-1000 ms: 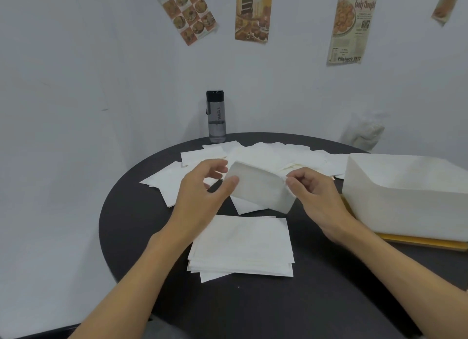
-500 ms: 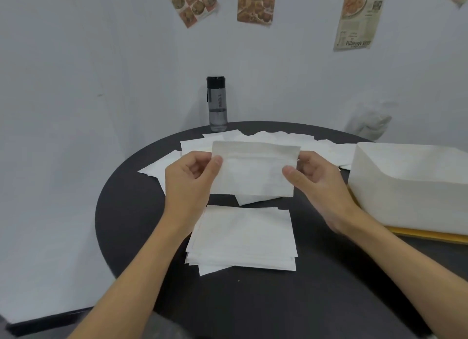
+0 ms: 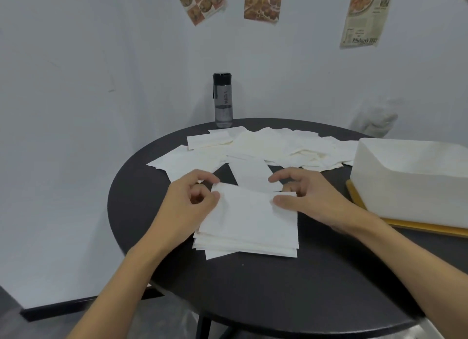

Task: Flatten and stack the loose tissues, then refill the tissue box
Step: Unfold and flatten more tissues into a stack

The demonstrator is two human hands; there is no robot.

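A stack of flattened white tissues (image 3: 247,240) lies on the round black table (image 3: 278,295) in front of me. The top tissue (image 3: 250,209) rests flat on this stack. My left hand (image 3: 188,207) pinches its far left corner, thumb on top. My right hand (image 3: 309,199) holds the far right corner with the thumb on the sheet and the index finger lifted above it. Several loose tissues (image 3: 278,146) are spread over the far side of the table. The white tissue box (image 3: 410,181) stands at the right.
A yellow wooden board (image 3: 415,226) lies under the tissue box. A dark water bottle (image 3: 222,100) stands at the table's far edge by the wall. Food posters (image 3: 263,1) hang on the wall. A crumpled white bag (image 3: 377,120) sits behind the table at the right.
Both hands have brought the tissue down from an upright hold in the air and laid it flat on the stack. The camera has tilted down slightly.
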